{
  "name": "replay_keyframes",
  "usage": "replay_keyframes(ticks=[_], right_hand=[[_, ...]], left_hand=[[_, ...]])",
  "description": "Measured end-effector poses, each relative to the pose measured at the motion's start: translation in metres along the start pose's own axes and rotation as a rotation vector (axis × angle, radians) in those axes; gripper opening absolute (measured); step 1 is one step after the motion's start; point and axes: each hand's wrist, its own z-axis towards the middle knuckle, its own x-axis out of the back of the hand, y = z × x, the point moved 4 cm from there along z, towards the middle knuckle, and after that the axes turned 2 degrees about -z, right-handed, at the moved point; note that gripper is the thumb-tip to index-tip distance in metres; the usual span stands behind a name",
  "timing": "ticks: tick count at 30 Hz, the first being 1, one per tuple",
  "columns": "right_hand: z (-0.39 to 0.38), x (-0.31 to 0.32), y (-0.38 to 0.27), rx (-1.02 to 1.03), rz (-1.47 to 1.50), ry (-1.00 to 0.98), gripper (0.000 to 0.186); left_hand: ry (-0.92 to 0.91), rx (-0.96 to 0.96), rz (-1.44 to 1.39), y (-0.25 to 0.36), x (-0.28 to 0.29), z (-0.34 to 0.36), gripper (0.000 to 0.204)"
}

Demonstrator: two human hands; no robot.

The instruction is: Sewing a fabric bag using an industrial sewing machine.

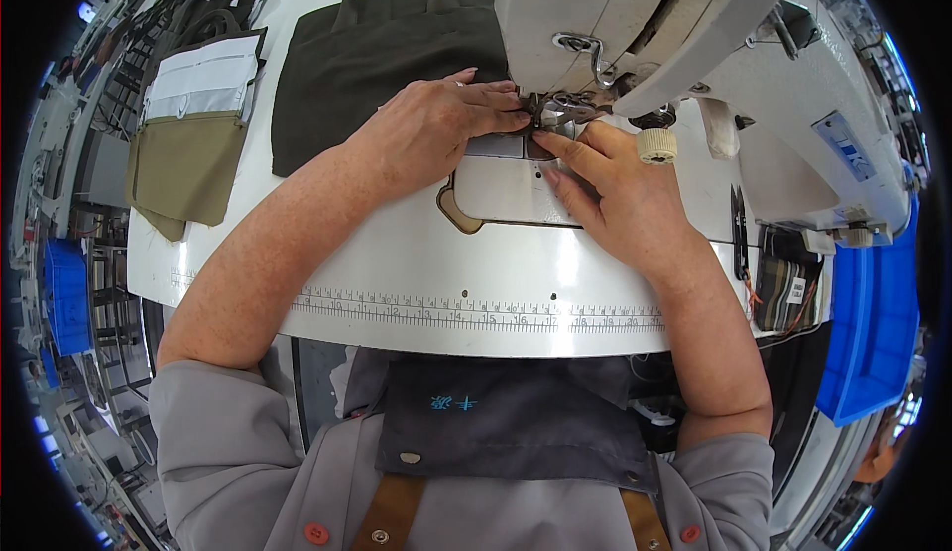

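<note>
At the sewing machine's presser foot (535, 110) lies a small piece of dark fabric (539, 146). My left hand (436, 120) stretches its fingers flat toward the foot from the left, fingertips beside the needle area. My right hand (630, 179) comes from the other side; its index fingertip touches the dark fabric, and the thumb is spread apart over the machine's plate. The far fingers of this hand are partly hidden behind the machine's parts. A dark olive bag (327, 95) with a looped handle lies flat behind my left hand, its right edge running beneath the machine head.
The white sewing machine (783, 144) stands at the right. Olive and white fabric pieces (193, 154) lie at the table's left. Black thread snips (740, 234) and a striped fabric bundle (788, 278) sit near the right edge. Blue bins (863, 323) hang beyond it.
</note>
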Motion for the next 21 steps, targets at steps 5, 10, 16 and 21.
replay_keyframes(ticks=[5,10,16,21], right_hand=[[-0.001,0.000,-0.001,0.024,0.018,0.031,0.029],[0.001,0.001,-0.001,-0.015,0.005,-0.021,0.029],[0.004,0.001,-0.001,0.006,-0.001,-0.021,0.029],[0.004,0.001,0.000,0.009,-0.016,-0.037,0.028]], left_hand=[[-0.160,0.113,0.054,0.000,-0.001,0.000,0.052],[-0.143,0.055,0.164,0.005,-0.010,-0.013,0.052],[-0.213,0.133,0.406,0.058,-0.011,-0.020,0.059],[-0.566,0.303,0.214,0.032,0.009,0.008,0.051]])
